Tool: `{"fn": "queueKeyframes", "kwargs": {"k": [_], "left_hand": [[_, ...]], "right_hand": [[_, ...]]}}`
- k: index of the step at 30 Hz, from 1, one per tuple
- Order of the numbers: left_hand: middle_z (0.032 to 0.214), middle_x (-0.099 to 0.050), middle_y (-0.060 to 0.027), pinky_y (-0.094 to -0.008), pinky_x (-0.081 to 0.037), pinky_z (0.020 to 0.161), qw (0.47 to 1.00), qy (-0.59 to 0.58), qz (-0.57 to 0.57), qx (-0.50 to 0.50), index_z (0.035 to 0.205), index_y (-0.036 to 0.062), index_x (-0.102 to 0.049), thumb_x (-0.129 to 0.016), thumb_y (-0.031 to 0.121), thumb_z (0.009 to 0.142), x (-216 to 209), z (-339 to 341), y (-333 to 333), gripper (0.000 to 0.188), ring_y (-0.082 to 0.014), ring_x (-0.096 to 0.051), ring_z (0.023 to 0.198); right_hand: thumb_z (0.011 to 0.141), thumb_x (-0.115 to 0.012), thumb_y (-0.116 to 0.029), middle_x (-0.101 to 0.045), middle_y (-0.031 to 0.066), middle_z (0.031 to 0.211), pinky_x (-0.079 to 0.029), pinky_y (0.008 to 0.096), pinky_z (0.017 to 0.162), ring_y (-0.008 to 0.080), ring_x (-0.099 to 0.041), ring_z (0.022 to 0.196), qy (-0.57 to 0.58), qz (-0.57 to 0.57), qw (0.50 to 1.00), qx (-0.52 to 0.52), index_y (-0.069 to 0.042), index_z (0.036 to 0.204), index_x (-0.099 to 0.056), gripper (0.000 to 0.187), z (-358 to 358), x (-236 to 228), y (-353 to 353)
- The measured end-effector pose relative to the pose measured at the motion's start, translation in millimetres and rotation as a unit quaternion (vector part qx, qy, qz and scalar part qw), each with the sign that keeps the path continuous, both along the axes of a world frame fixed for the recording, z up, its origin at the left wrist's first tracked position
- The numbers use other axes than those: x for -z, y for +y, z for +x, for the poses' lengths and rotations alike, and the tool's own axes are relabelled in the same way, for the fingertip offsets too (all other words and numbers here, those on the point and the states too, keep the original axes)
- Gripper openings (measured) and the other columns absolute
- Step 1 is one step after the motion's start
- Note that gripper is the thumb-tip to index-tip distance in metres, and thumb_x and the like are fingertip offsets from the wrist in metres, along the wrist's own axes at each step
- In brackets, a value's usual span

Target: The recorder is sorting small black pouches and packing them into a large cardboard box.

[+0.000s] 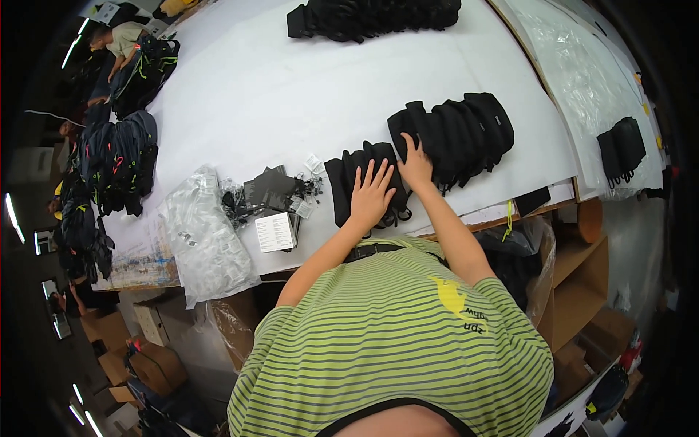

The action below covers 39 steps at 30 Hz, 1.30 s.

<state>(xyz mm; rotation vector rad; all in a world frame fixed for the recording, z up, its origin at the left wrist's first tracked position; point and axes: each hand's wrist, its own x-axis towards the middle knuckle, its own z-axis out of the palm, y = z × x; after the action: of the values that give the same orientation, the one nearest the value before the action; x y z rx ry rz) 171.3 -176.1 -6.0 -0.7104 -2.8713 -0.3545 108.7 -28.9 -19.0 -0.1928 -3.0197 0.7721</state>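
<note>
My left hand (372, 195) lies with its fingers spread on a small row of black fabric pouches (340, 183), pressing nothing between its fingers. Just to the right, my right hand (416, 167) reaches to the left end of a longer row of black fabric pouches (472, 135). Its fingers look stretched out and apart against the dark cloth, though some are partly hidden. The pouches in both rows overlap one another, with thin black cords hanging along their near side.
On the white table (291, 95), left of my hands, lie clear plastic bags (206, 233), black cards (269, 188) and a white printed card stack (275, 232). More black pouches (375, 16) lie at the far edge. Dark backpacks (120, 156) are piled at the left, where another person (127, 40) stands.
</note>
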Motion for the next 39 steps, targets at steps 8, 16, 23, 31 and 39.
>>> {"fn": "queueKeyframes", "kwargs": {"k": [8,16,23,31,39], "left_hand": [[0.146,-0.032,-0.0031,-0.0465,-0.015,0.111,1.0,-0.019,0.011,0.001,0.138,0.0138,-0.039,-0.051,0.035,0.09,-6,1,-3,0.054,-0.0265,-0.026,0.135],[0.14,-0.037,-0.0068,-0.0481,-0.014,0.108,0.99,-0.067,0.123,-0.02,0.139,0.0122,-0.034,-0.053,0.031,0.089,-14,-8,8,0.057,-0.0294,-0.031,0.129],[0.138,-0.039,-0.0082,-0.0472,-0.015,0.107,0.995,-0.025,0.091,-0.017,0.136,0.0097,-0.039,-0.053,0.036,0.089,-6,-7,9,0.056,-0.0294,-0.031,0.128],[0.138,-0.039,-0.0079,-0.0472,-0.016,0.107,0.989,-0.052,0.136,-0.032,0.136,0.0086,-0.038,-0.055,0.034,0.089,-15,-8,12,0.056,-0.0293,-0.031,0.128],[0.146,-0.03,-0.0033,-0.0474,-0.017,0.108,0.997,-0.034,0.057,0.031,0.138,0.0214,-0.039,-0.049,0.035,0.091,-17,-17,25,0.05,-0.0255,-0.029,0.132]], "right_hand": [[0.082,-0.05,-0.006,-0.062,0.011,0.11,-0.05,0.0337,0.077,0.0263,-0.062,0.089,0.075,-0.477,0.876,0.025,-0.012,0.128,-0.049,0.046,-1,-7,50],[0.078,-0.037,-0.002,-0.058,0.0089,0.108,-0.043,0.0226,0.083,0.0148,-0.056,0.094,-0.264,-0.476,0.834,0.095,-0.013,0.125,-0.056,0.052,31,18,60],[0.075,-0.063,-0.054,-0.043,0.0177,0.13,-0.042,0.0436,0.093,0.0344,-0.05,0.114,-0.137,-0.097,0.984,0.061,-0.016,0.132,-0.048,0.071,47,10,25],[0.082,-0.063,-0.029,-0.061,0.0167,0.11,-0.049,0.0301,0.082,0.0234,-0.061,0.1,-0.111,-0.395,0.912,-0.013,-0.009,0.13,-0.05,0.054,54,17,51],[0.08,-0.06,-0.015,-0.062,0.0144,0.107,-0.047,0.038,0.082,0.0331,-0.059,0.094,-0.135,-0.204,0.969,-0.042,-0.01,0.119,-0.059,0.039,58,-23,36]]}}
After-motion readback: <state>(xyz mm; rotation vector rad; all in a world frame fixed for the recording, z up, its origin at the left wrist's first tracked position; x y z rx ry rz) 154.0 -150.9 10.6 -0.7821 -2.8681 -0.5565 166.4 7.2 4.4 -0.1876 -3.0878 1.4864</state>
